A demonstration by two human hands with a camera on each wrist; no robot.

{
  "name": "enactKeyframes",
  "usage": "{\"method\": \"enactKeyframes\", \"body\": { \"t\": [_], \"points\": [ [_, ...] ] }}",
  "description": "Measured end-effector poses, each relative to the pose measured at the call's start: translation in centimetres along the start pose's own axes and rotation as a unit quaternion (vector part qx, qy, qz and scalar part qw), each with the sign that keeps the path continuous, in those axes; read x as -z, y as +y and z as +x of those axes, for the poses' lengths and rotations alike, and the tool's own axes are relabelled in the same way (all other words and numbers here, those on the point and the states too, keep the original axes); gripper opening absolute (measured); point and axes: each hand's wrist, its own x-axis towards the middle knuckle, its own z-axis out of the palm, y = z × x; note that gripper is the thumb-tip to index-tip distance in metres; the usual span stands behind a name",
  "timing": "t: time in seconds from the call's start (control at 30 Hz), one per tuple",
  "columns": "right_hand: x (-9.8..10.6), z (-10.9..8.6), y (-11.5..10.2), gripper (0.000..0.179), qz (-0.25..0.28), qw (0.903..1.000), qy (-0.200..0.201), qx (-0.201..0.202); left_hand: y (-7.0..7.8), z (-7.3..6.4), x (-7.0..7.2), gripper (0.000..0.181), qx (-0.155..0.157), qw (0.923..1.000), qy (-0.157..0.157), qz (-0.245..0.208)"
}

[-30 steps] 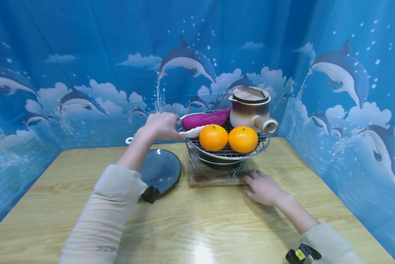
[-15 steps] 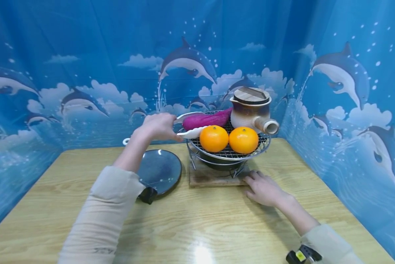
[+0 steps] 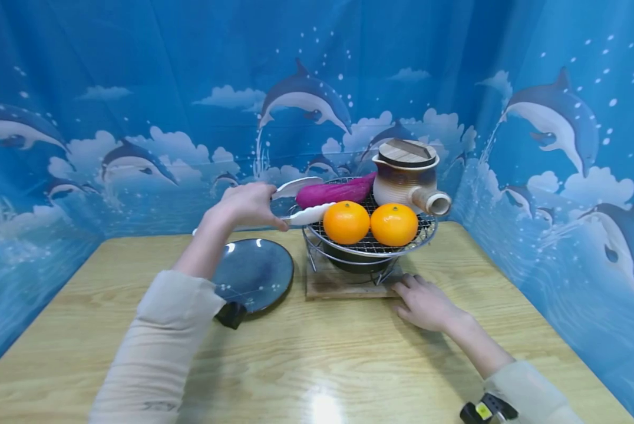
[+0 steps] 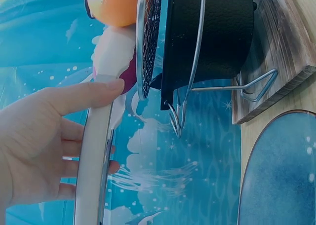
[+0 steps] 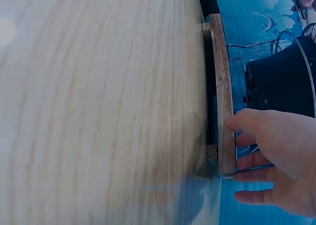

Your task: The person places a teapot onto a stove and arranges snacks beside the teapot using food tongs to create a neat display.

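My left hand (image 3: pixel 245 206) grips a pair of tongs (image 4: pixel 93 156) with white tips, thumb on one arm and fingers on the other side. Their tips stand apart, one on each side of a purple sweet potato (image 3: pixel 333 192). It lies on the round wire grill rack (image 3: pixel 369 243); in the left wrist view only a bit of it shows. My right hand (image 3: pixel 425 303) rests at the right front corner of the wooden board (image 5: pixel 224 92) under the stove. In the right wrist view, the thumb touches the board's edge and the fingers extend beside it.
Two oranges (image 3: pixel 393 225) sit at the front of the rack. Behind them stands a clay pot (image 3: pixel 404 182) with a wooden lid and side handle. A black stove bowl (image 4: pixel 212 37) is under the rack. A blue plate (image 3: pixel 256 271) lies left on the table.
My left hand has drawn back leftward with the tongs. The far tip has come away from the sweet potato, which stays on the rack. My right hand has kept its place.
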Motion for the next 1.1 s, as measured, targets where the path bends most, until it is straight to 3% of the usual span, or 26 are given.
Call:
{"method": "enactKeyframes", "body": {
  "t": [0.47, 1.1],
  "points": [
    [0.0, 0.0, 0.1, 0.029, 0.0, 1.0, -0.006, -0.004, -1.4, -1.4, 0.5, 0.095, -0.015, 0.9999, 0.0, -0.006],
    [-0.1, 0.1, -0.1, 0.032, 0.003, 1.0, 0.0, -0.001, -4.4, -3.2, 0.8, 0.111, 0.0, 0.9991, 0.01, -0.04]
  ]
}}
